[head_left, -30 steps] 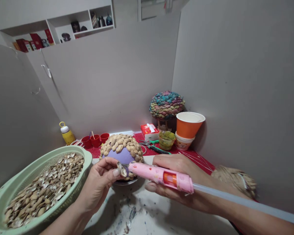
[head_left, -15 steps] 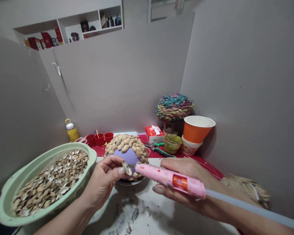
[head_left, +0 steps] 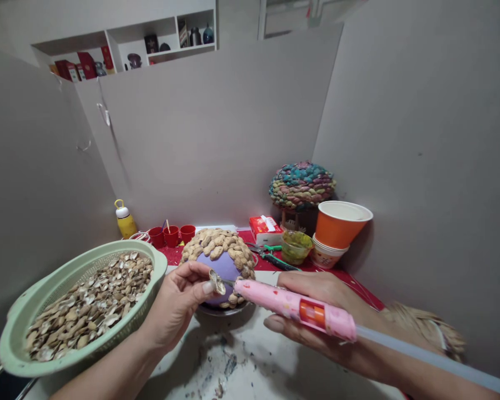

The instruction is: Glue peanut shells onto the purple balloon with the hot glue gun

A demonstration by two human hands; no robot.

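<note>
Between thumb and fingers, my left hand [head_left: 181,300] pinches a half peanut shell [head_left: 217,282], its hollow side facing right. My right hand [head_left: 316,305] is wrapped round a pink glue gun [head_left: 275,297] with a long clear glue stick [head_left: 425,351] coming out of its back end. The gun's nozzle is at the shell's hollow; whether it touches cannot be made out. Just behind both hands, a purple ball [head_left: 220,266], partly covered with peanut shells [head_left: 214,241], rests on a metal dish [head_left: 223,311].
At left stands a green colander [head_left: 10,333] of peanut shells. Behind the ball are red cups [head_left: 171,236], a yellow bottle [head_left: 126,222], a tissue pack [head_left: 265,229], pliers [head_left: 279,261], a glass bowl [head_left: 295,247], paper bowls [head_left: 341,222] and a colourful shell-covered dome [head_left: 302,186].
The whole view has shifted slightly, with the scene sitting a little further right. Both hands keep their hold, the nozzle still at the peanut shell.
</note>
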